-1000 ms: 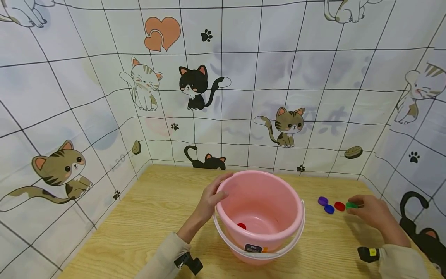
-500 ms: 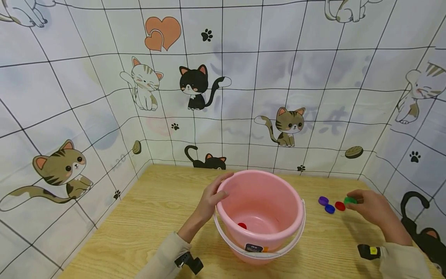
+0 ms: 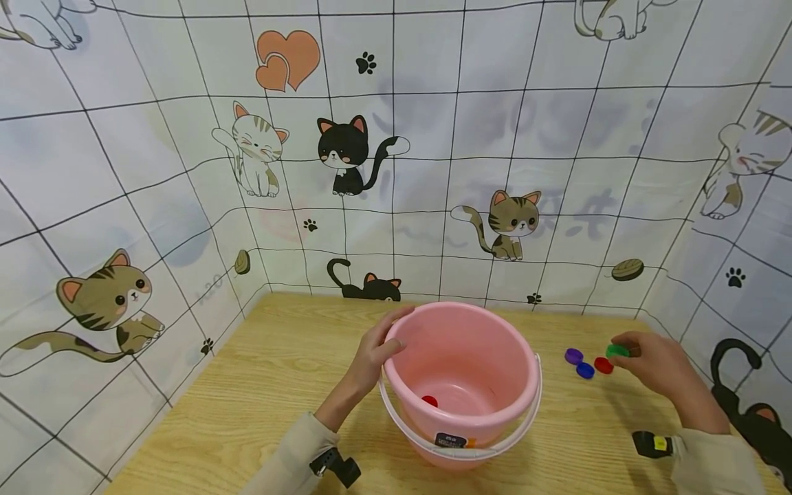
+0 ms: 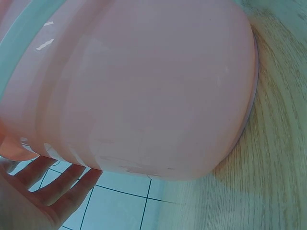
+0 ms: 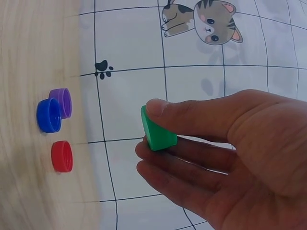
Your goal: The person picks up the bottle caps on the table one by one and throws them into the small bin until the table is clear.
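Observation:
A pink bucket [image 3: 470, 344] stands on the table with a red bottle cap [image 3: 430, 401] on its floor. My left hand [image 3: 371, 354] grips the bucket's left rim, thumb over the inside and fingers along the outer wall. Right of the bucket, my right hand [image 3: 658, 368] pinches a green bottle cap [image 5: 159, 133] between thumb and fingers. In the right wrist view that cap is tilted and clear of the tabletop. Below and left of it lie a red cap [image 3: 603, 366], a blue cap [image 3: 584, 370] and a purple cap [image 3: 573, 356].
The bucket's white handle [image 3: 458, 454] hangs down across its front. Beneath everything is a wood-grain table [image 3: 247, 399]. A white gridded cloth [image 3: 421, 172] with cartoon cats encloses the back and both sides.
My right hand has lifted the green cap off the table beside the red cap, moving slightly up and left. My left hand and the bucket have stayed put.

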A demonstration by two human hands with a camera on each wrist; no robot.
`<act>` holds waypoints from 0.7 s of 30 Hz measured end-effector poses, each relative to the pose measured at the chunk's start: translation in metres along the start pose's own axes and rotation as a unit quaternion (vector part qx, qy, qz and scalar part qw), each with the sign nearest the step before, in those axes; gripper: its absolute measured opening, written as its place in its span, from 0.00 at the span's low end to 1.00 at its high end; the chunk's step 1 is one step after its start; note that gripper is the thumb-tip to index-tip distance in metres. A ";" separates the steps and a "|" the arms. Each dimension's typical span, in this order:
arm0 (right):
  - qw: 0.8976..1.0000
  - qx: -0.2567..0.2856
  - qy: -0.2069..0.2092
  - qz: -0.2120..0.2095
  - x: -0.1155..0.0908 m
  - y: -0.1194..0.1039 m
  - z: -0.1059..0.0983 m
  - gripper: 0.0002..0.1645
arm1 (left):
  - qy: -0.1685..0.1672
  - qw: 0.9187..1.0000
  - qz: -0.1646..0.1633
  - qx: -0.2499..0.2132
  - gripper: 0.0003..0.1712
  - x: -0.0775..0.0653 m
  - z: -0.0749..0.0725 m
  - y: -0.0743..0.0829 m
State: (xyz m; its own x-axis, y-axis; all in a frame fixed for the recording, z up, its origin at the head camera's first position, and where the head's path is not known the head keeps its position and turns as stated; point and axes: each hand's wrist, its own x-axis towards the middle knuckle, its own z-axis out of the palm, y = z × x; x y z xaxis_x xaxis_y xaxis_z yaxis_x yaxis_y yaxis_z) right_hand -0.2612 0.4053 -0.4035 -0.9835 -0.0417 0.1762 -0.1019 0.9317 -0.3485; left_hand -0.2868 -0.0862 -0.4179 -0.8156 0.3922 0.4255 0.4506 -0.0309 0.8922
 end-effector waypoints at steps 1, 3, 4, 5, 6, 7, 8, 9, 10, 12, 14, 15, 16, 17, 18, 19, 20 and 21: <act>1.000 -0.002 -0.001 0.001 0.000 -0.001 -0.001 0.27 | 0.001 1.000 0.000 0.001 0.37 0.000 0.000 0.000; 1.000 -0.004 -0.001 0.000 0.000 -0.003 -0.003 0.28 | 0.002 1.000 0.001 0.002 0.37 0.000 0.000 0.000; 1.000 -0.005 -0.002 0.000 0.000 -0.004 -0.004 0.28 | 0.002 1.000 0.001 0.001 0.38 0.001 0.000 0.000; 1.000 -0.006 -0.001 -0.001 0.000 -0.004 -0.004 0.28 | 0.003 1.000 0.001 0.001 0.38 0.001 0.000 -0.001; 1.000 -0.006 0.001 -0.002 0.000 -0.005 -0.005 0.28 | 0.002 1.000 0.002 0.000 0.38 0.001 0.000 -0.001; 1.000 -0.007 0.003 -0.003 0.000 -0.006 -0.006 0.28 | 0.002 1.000 0.002 -0.001 0.38 0.001 0.000 -0.001; 1.000 -0.006 0.005 -0.006 -0.001 -0.008 -0.007 0.27 | 0.002 1.000 0.002 -0.001 0.38 0.001 0.000 -0.001; 1.000 -0.005 0.008 -0.008 -0.001 -0.009 -0.007 0.27 | 0.002 1.000 0.002 0.000 0.38 0.001 0.000 -0.001; 1.000 -0.004 0.010 -0.011 -0.002 -0.010 -0.008 0.27 | 0.002 1.000 0.002 0.002 0.38 0.001 0.000 -0.001; 1.000 -0.006 0.013 -0.017 -0.003 -0.013 -0.009 0.28 | 0.001 1.000 0.002 0.005 0.38 0.001 0.000 -0.001; 1.000 -0.006 0.015 -0.022 -0.004 -0.016 -0.010 0.28 | 0.002 1.000 0.002 0.008 0.38 0.001 -0.001 -0.001; 1.000 -0.006 0.015 -0.024 -0.004 -0.017 -0.011 0.28 | 0.002 1.000 0.002 0.008 0.37 0.001 -0.001 -0.001; 1.000 -0.006 0.016 -0.025 -0.005 -0.019 -0.012 0.28 | 0.002 1.000 0.002 0.008 0.37 0.001 -0.001 -0.001; 1.000 -0.006 0.018 -0.025 -0.005 -0.021 -0.012 0.28 | 0.002 1.000 0.002 0.008 0.37 0.001 -0.001 -0.001; 0.999 -0.006 0.019 -0.025 -0.005 -0.023 -0.013 0.28 | 0.002 1.000 0.003 0.008 0.37 0.001 -0.001 -0.001; 0.999 -0.006 0.021 -0.025 -0.006 -0.024 -0.013 0.27 | 0.001 1.000 0.003 0.009 0.37 0.001 -0.001 -0.001; 0.999 -0.005 0.023 -0.026 -0.006 -0.026 -0.014 0.27 | 0.001 1.000 0.003 0.010 0.37 0.001 -0.001 -0.001; 0.999 -0.006 0.024 -0.027 -0.006 -0.028 -0.014 0.27 | 0.001 1.000 0.004 0.010 0.37 0.001 -0.001 -0.001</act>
State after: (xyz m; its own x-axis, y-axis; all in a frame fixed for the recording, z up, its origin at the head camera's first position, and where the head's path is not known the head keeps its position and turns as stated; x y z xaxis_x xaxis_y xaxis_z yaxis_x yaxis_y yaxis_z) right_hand -0.2503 0.3849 -0.3820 -0.9682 -0.0741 0.2388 -0.1521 0.9326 -0.3272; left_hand -0.2886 -0.0864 -0.4185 -0.8127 0.3909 0.4321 0.4639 -0.0146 0.8858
